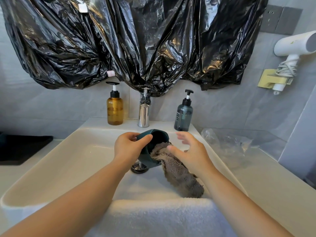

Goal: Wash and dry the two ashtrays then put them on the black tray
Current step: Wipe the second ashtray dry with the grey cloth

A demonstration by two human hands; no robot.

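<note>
The left hand (130,147) holds a dark green ashtray (154,144) over the white sink (71,151). The fingers are wrapped around its side, with the thumb on the rim. The ashtray is tipped on its side, so its open mouth faces right, toward the right hand (189,151). It hangs just above the drain (139,168), not touching the sink.

A grey cloth (177,170) is stuffed into the ashtray's mouth. The cloth runs long and slanted from the mouth down toward the near edge of the sink, and its far end rests by the white towel (153,218) lying over that edge.

The right hand is open, with fingers spread and a bit blurry. It is right next to the cloth, and its thumb sits at or on the cloth near the mouth. I cannot tell if it is pinching the cloth.

The right hand is closest to the cloth, so it looks like the hand that wipes inside. This looks like the drying step.

The black tray (22,147) sits on the counter left of the sink, well apart from the ashtray. The way there over the sink's left rim looks open. Only this one ashtray can be seen.
</note>
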